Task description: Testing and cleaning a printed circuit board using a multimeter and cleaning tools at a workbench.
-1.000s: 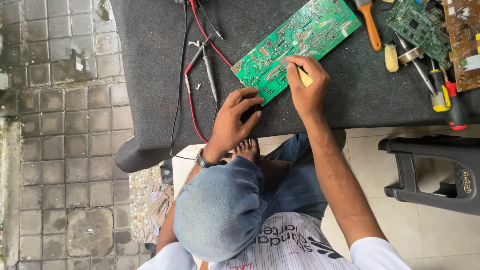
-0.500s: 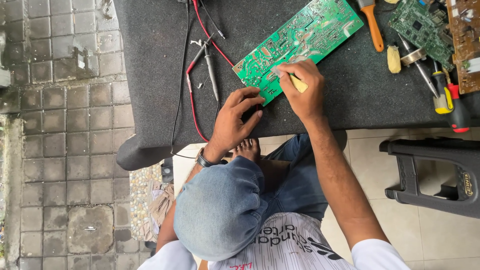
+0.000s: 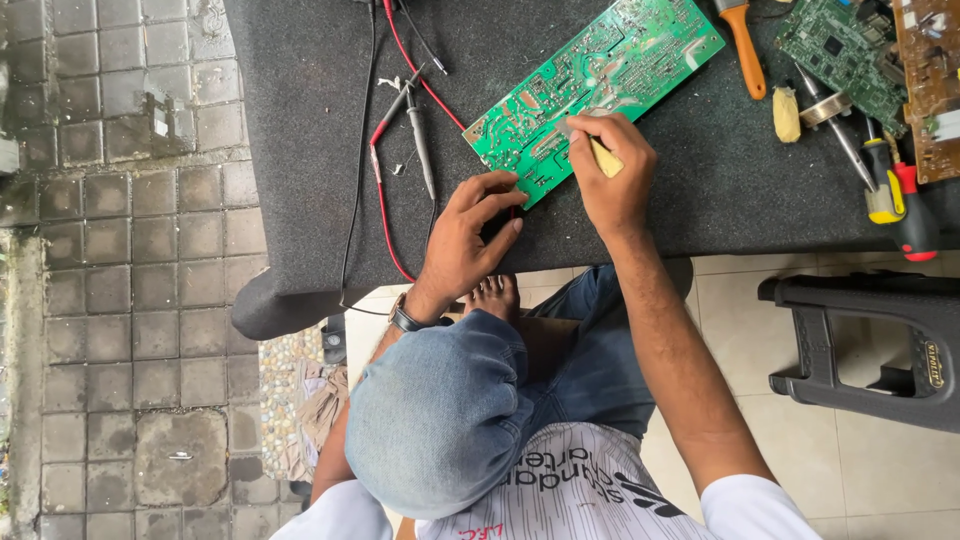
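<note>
The green circuit board (image 3: 592, 92) lies solder side up at the middle of the dark bench (image 3: 300, 150); the right hand (image 3: 610, 175) is closed on a small yellow-handled tool (image 3: 603, 158) pressed to the board; the left hand (image 3: 470, 235), fingers spread, pins the near corner; firm bracing and light strokes seem wise; red probe leads (image 3: 385, 170) lie left, screwdrivers (image 3: 895, 195) right; grey pavers (image 3: 120, 250) and pale tiles surround.

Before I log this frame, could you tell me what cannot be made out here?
Head view only:
- Tool tip in right hand: hidden by its fingers.
- Green board parts: too small.
- Brown board: cut off by the right edge.
- Red lead: top end leaves the frame.
- Left hand covers the green board's corner.
</note>
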